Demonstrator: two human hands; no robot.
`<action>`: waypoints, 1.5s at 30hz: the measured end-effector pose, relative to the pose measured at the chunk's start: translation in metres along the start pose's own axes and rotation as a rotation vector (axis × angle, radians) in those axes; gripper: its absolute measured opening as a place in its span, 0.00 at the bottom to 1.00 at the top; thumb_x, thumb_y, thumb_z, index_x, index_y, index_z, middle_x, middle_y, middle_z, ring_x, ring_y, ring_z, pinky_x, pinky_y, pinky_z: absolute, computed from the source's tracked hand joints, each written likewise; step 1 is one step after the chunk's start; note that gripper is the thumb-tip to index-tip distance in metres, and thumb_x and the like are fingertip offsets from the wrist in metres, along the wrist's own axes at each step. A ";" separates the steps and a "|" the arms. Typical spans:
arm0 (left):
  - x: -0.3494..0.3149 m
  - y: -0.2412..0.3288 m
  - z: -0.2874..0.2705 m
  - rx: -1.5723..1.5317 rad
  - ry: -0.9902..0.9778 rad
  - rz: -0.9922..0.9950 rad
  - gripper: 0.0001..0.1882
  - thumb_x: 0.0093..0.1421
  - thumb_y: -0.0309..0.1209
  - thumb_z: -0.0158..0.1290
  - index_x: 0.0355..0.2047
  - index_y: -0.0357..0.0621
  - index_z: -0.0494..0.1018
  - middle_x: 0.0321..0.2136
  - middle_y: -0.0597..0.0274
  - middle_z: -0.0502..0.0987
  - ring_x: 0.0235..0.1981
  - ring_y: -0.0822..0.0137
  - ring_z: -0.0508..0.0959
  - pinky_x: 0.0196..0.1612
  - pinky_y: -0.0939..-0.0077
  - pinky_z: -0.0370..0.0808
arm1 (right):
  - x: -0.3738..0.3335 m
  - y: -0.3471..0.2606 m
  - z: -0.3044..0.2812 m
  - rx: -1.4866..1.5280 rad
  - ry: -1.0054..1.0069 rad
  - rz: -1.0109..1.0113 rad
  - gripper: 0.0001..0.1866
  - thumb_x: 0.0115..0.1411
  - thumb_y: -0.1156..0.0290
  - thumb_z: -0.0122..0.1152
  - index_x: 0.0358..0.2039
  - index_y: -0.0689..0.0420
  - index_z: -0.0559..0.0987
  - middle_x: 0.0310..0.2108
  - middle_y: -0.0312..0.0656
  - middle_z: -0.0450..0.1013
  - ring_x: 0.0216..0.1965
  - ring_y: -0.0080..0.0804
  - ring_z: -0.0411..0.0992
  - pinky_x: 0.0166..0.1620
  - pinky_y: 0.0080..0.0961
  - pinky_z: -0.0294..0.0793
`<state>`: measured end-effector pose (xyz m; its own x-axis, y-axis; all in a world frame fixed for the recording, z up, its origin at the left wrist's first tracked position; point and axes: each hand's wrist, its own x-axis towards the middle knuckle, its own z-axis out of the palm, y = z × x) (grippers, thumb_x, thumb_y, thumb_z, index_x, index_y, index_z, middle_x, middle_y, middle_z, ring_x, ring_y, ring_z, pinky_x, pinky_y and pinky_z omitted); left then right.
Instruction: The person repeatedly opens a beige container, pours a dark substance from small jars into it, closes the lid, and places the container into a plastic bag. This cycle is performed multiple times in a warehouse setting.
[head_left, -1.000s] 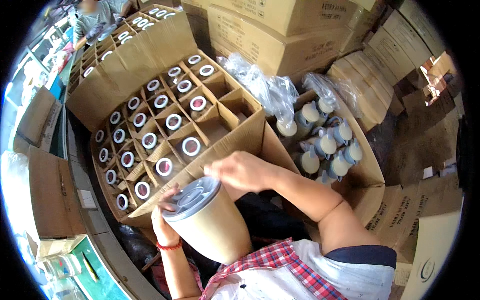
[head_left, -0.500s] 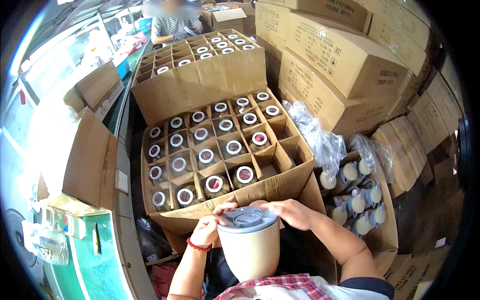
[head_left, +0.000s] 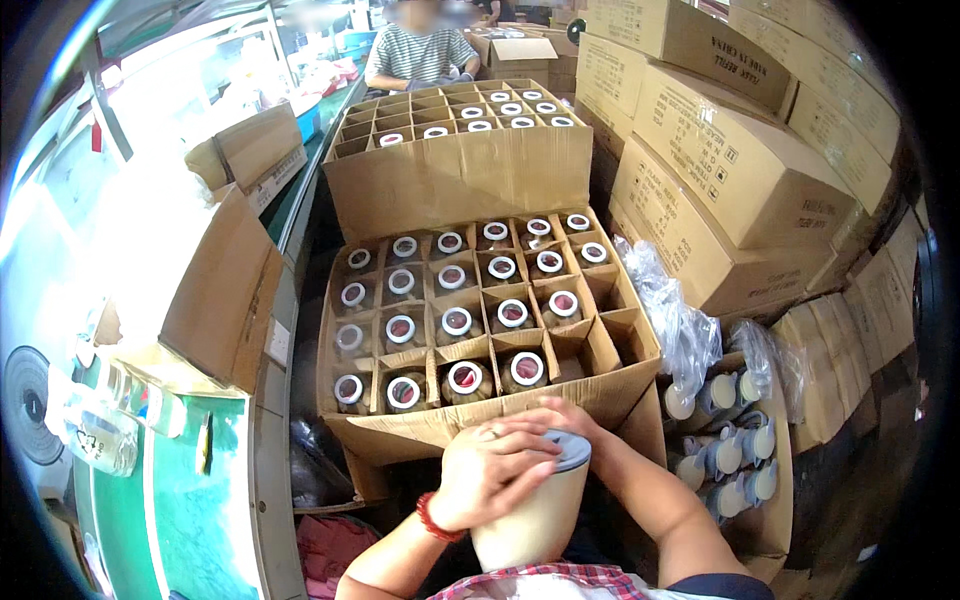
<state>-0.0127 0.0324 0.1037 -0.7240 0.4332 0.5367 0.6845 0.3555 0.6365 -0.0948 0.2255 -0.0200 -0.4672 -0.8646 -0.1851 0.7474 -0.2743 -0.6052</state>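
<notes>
Close in front of me stands a cream tapered flask body [head_left: 540, 515] with a flat grey-blue cap [head_left: 572, 453] on its upper end. My left hand [head_left: 497, 472], a red bead bracelet at its wrist, is curved over the cap, fingers laid across it and slightly blurred. On the far right side of the cap, my right hand [head_left: 570, 420] is cupped against the rim; its fingertips are partly hidden. Just beyond my hands is a divided carton [head_left: 455, 185] of glass flask refills [head_left: 466, 378] with white-ringed round ends. Some compartments [head_left: 583, 357] at its right side hold no refill.
At right, a carton [head_left: 783, 480] holds several cream jugs with blue-grey handles, beside clear plastic bags [head_left: 672, 330]. Large cartons [head_left: 740, 150] are stacked behind. A green table [head_left: 200, 500] runs along my left. Another person [head_left: 420, 55] in a striped shirt works at the far end.
My left hand has moved from the cap's left edge across its top, and my right hand has shifted to its far side. The flask leans more to the right; the view has turned left.
</notes>
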 end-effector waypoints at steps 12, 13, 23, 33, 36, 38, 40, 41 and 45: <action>-0.035 -0.046 -0.006 -0.803 -0.027 -0.261 0.17 0.65 0.42 0.50 0.40 0.43 0.79 0.50 0.53 0.76 0.57 0.53 0.70 0.59 0.56 0.64 | -0.009 -0.024 0.024 -0.198 0.215 0.095 0.37 0.70 0.46 0.33 0.58 0.71 0.67 0.57 0.53 0.68 0.58 0.41 0.67 0.64 0.33 0.60; -0.013 -0.018 -0.011 -0.425 -0.095 -0.221 0.14 0.63 0.39 0.52 0.42 0.44 0.78 0.48 0.53 0.76 0.55 0.53 0.72 0.57 0.59 0.67 | 0.005 -0.014 -0.011 -0.066 0.060 0.090 0.38 0.69 0.45 0.33 0.59 0.70 0.65 0.57 0.54 0.68 0.58 0.43 0.67 0.64 0.35 0.61; -0.071 -0.096 0.004 -1.140 -0.026 -0.159 0.14 0.63 0.38 0.52 0.34 0.42 0.81 0.46 0.51 0.76 0.65 0.44 0.56 0.65 0.44 0.53 | -0.042 -0.025 0.052 -0.591 0.043 -0.079 0.34 0.69 0.50 0.36 0.61 0.67 0.64 0.62 0.53 0.62 0.64 0.42 0.60 0.65 0.36 0.56; 0.004 -0.003 -0.015 -0.221 -0.092 -0.232 0.10 0.58 0.32 0.56 0.38 0.41 0.78 0.44 0.58 0.78 0.49 0.57 0.75 0.58 0.60 0.63 | 0.023 -0.008 -0.004 0.012 -0.012 0.107 0.39 0.69 0.44 0.33 0.58 0.72 0.65 0.59 0.55 0.65 0.60 0.41 0.65 0.65 0.35 0.59; 0.009 0.009 -0.002 0.118 -0.065 -0.164 0.09 0.52 0.30 0.59 0.34 0.45 0.80 0.39 0.65 0.80 0.45 0.61 0.78 0.53 0.62 0.69 | 0.056 0.006 0.001 0.183 -0.362 0.087 0.40 0.64 0.45 0.43 0.59 0.72 0.63 0.58 0.56 0.66 0.59 0.43 0.66 0.64 0.34 0.60; 0.006 0.000 -0.005 0.003 -0.105 -0.117 0.06 0.53 0.31 0.59 0.31 0.46 0.80 0.34 0.65 0.82 0.47 0.60 0.77 0.57 0.58 0.66 | 0.024 -0.001 0.007 0.205 -0.186 0.087 0.36 0.66 0.49 0.42 0.60 0.71 0.63 0.58 0.53 0.66 0.59 0.41 0.65 0.64 0.33 0.60; -0.019 -0.055 -0.014 -0.478 -0.087 0.024 0.11 0.60 0.38 0.55 0.31 0.44 0.80 0.38 0.64 0.80 0.56 0.55 0.70 0.61 0.48 0.57 | -0.015 -0.018 0.028 -0.387 -0.065 -0.147 0.33 0.68 0.51 0.41 0.59 0.68 0.67 0.59 0.51 0.65 0.60 0.38 0.64 0.64 0.31 0.58; -0.056 -0.087 0.002 -0.909 0.038 -0.078 0.14 0.62 0.40 0.53 0.31 0.44 0.80 0.41 0.61 0.79 0.59 0.51 0.65 0.63 0.45 0.54 | -0.032 -0.028 0.043 -0.679 0.057 -0.117 0.32 0.69 0.52 0.40 0.57 0.70 0.69 0.59 0.51 0.66 0.61 0.37 0.64 0.63 0.30 0.58; -0.090 -0.128 0.028 -1.407 0.215 -0.247 0.18 0.65 0.44 0.50 0.29 0.45 0.80 0.47 0.51 0.76 0.65 0.41 0.56 0.65 0.42 0.49 | -0.071 -0.043 0.081 -1.023 0.333 -0.113 0.32 0.70 0.53 0.37 0.55 0.72 0.69 0.54 0.53 0.70 0.58 0.36 0.67 0.61 0.28 0.61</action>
<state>-0.0330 -0.0286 -0.0414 -0.8945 0.3067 0.3253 -0.0156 -0.7485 0.6629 -0.0559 0.2648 0.0816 -0.7290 -0.6559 -0.1956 0.0152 0.2703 -0.9627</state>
